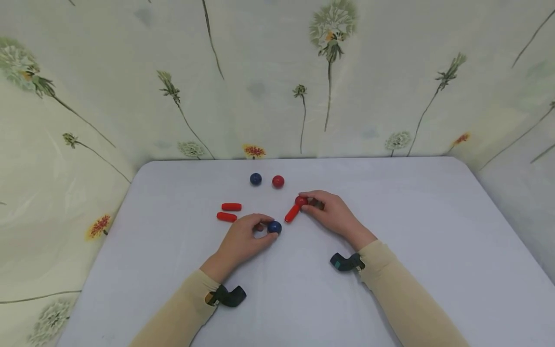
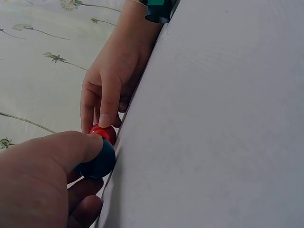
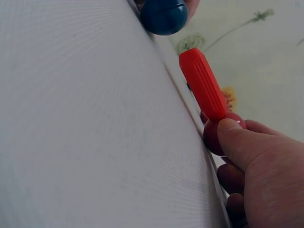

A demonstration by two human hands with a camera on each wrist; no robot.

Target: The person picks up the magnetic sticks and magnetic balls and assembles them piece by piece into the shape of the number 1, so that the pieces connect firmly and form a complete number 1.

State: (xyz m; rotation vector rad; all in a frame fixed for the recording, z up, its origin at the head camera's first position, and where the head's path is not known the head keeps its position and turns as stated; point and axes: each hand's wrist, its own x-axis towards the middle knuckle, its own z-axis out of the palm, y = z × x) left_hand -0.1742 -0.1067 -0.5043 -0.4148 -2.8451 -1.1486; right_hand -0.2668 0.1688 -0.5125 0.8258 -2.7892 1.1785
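1. The left hand [image 1: 244, 236] pinches a blue ball [image 1: 274, 227] between thumb and fingertips, about midway between the left and right edges of the white table [image 1: 433, 207].
2. The right hand [image 1: 331, 212] grasps a red ball [image 1: 300, 200] the same way, a little nearer the table's far edge. A red rod [image 1: 292, 213] meets this ball beside the thumb, its free end slanting toward the near left corner. Whether rod and ball are firmly fixed cannot be told.
3. Near the far edge, left of its middle, a second blue ball [image 1: 256, 179] and a second red ball [image 1: 278, 181] sit side by side, just apart.
4. Two loose red rods [image 1: 231, 206] lie closer to the left edge, beyond the left hand, one just behind the other.
5. The step in hand looks like joining balls to a rod: one end appears occupied, while the held blue ball is apart from the other.
6. The next move seems to call for lining that ball up with the free end while the right hand keeps its hold steady.
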